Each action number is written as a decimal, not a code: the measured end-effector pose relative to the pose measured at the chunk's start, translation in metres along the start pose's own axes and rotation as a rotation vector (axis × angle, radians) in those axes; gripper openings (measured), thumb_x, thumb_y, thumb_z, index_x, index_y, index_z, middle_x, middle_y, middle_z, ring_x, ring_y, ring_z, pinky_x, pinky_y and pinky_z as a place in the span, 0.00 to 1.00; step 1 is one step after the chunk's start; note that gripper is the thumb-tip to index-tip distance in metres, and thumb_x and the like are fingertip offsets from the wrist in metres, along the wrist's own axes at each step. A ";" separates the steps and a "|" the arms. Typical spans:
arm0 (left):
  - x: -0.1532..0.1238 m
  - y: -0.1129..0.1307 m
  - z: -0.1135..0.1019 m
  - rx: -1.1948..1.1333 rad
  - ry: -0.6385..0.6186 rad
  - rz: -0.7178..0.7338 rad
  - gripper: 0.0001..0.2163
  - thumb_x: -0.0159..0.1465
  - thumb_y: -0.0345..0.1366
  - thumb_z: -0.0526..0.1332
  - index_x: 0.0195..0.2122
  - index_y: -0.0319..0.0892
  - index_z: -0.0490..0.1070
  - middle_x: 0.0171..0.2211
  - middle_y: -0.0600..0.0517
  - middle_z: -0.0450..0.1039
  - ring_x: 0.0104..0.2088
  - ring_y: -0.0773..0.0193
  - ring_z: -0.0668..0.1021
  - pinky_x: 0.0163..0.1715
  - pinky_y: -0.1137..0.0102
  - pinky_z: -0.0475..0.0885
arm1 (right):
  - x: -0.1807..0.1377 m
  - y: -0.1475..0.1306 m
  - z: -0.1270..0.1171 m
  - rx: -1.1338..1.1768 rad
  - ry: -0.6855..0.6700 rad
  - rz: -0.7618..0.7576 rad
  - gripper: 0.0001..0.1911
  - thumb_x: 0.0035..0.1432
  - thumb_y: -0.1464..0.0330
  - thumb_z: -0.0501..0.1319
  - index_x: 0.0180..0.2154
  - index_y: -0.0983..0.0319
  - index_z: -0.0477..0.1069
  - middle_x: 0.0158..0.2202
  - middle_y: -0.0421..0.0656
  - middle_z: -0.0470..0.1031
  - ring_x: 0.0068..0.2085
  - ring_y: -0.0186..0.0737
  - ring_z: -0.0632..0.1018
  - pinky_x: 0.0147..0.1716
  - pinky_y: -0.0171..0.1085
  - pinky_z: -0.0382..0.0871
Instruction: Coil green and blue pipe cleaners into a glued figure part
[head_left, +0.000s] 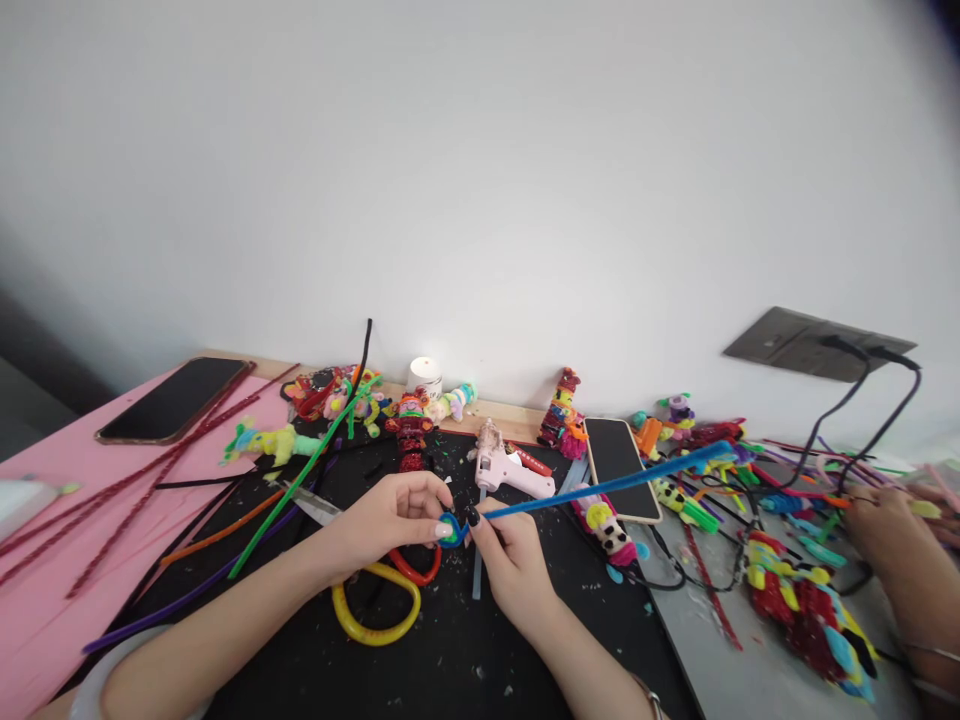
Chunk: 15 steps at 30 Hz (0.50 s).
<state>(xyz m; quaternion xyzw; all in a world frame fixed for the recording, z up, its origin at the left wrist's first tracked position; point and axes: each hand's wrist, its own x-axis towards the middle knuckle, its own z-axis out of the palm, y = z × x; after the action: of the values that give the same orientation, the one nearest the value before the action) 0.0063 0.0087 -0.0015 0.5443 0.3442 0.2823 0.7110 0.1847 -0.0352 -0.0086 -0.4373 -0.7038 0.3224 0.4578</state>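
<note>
My left hand (401, 515) pinches a small blue-and-green coil (451, 532) between thumb and fingers. A long blue pipe cleaner (615, 486) runs from this coil up to the right, and my right hand (511, 555) grips it close to the coil. Below my left hand lie scissors (375, 640) with yellow and red handles, their blades partly covered by my forearm. Just behind my hands rests a pale pink glue gun (514, 468) with a clear glue stick (478, 560) lying in front of it.
A co-worker's hand (889, 530) reaches among pipe cleaners at right. Pipe-cleaner figures (564, 415) and a white paper cup (425, 376) stand along the wall. One phone (176, 400) lies at left, another (622, 465) right of centre. Black cords hang from a wall socket (787, 340).
</note>
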 end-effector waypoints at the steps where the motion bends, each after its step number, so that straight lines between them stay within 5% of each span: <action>1: 0.000 0.000 0.000 -0.004 -0.016 0.001 0.11 0.52 0.34 0.68 0.33 0.39 0.67 0.23 0.57 0.71 0.24 0.72 0.71 0.27 0.76 0.65 | 0.000 0.000 0.000 -0.002 -0.004 -0.002 0.16 0.62 0.70 0.51 0.22 0.64 0.65 0.21 0.38 0.64 0.24 0.31 0.67 0.25 0.30 0.58; 15: -0.003 0.001 -0.001 -0.024 -0.176 -0.016 0.14 0.52 0.34 0.68 0.32 0.40 0.61 0.22 0.59 0.67 0.23 0.73 0.67 0.24 0.77 0.60 | -0.003 0.001 0.002 -0.011 -0.125 0.010 0.15 0.63 0.68 0.51 0.23 0.63 0.62 0.22 0.38 0.63 0.24 0.31 0.65 0.26 0.31 0.57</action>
<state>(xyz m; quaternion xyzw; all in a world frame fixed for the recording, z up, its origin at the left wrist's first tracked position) 0.0038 0.0064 -0.0004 0.5558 0.2812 0.2318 0.7472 0.1841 -0.0372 -0.0109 -0.4221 -0.7306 0.3475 0.4090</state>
